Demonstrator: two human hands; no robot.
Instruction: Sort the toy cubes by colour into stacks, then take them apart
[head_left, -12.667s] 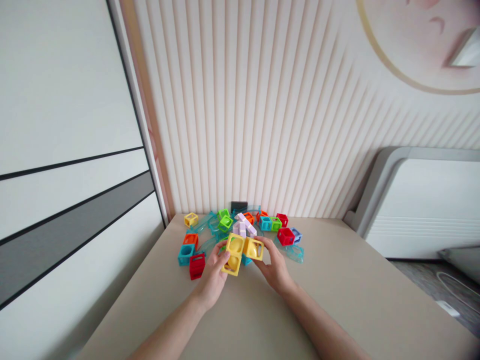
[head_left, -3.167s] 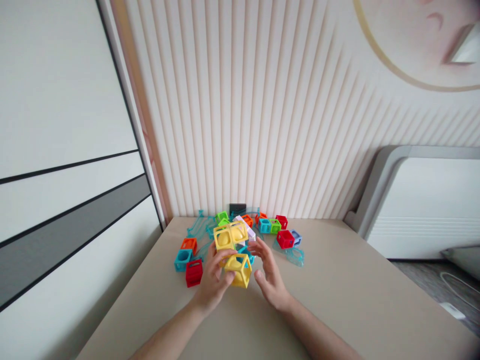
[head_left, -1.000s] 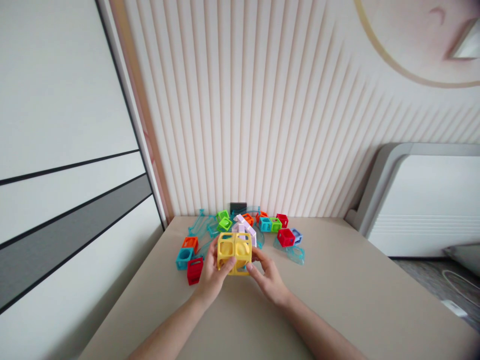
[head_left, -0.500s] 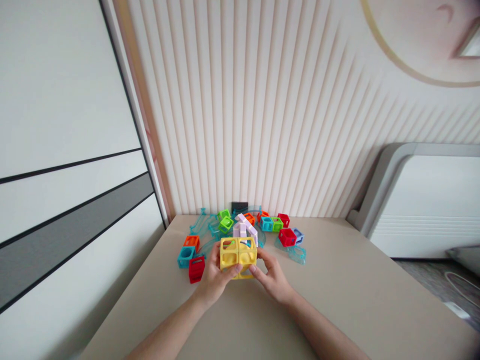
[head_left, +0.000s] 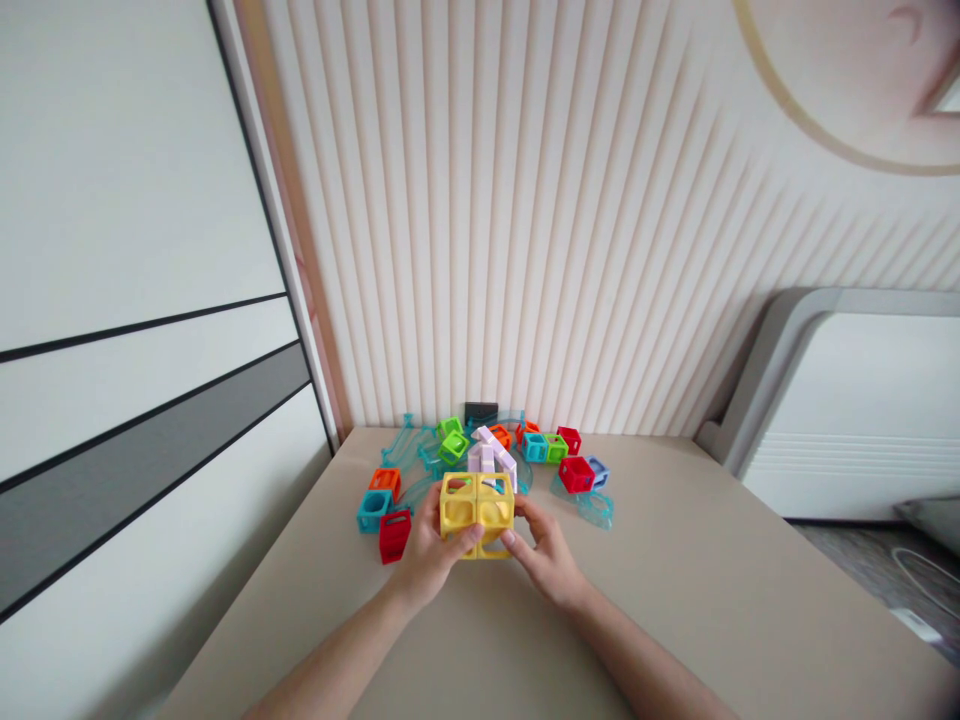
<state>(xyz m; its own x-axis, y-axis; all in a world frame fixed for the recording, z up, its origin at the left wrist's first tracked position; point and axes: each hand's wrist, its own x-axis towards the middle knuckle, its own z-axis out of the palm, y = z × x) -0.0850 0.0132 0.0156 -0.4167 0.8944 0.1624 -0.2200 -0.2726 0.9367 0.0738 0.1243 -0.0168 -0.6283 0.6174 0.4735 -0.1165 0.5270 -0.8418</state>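
Note:
Two yellow hollow cube blocks (head_left: 477,488) sit side by side, joined, between my hands above the table. My left hand (head_left: 435,545) grips their left side, its thumb across the lower front. On the right side my right hand (head_left: 546,550) is closed on them too, with the thumb at the lower front edge. Just behind them stand light purple pieces (head_left: 495,455), partly covered by the blocks. Left of my left hand lies a red cube block (head_left: 394,537), close to a teal one (head_left: 373,510) and an orange one (head_left: 385,483).
Green cubes (head_left: 453,446) and clear blue track pieces (head_left: 409,445) lie at the back of the table (head_left: 675,560). Further right are a red cube (head_left: 576,474) and a teal cube (head_left: 534,447). A black object (head_left: 481,412) rests against the ribbed wall (head_left: 480,200).
Both hands keep their hold on the yellow blocks, almost still. The whole view has shifted very slightly.

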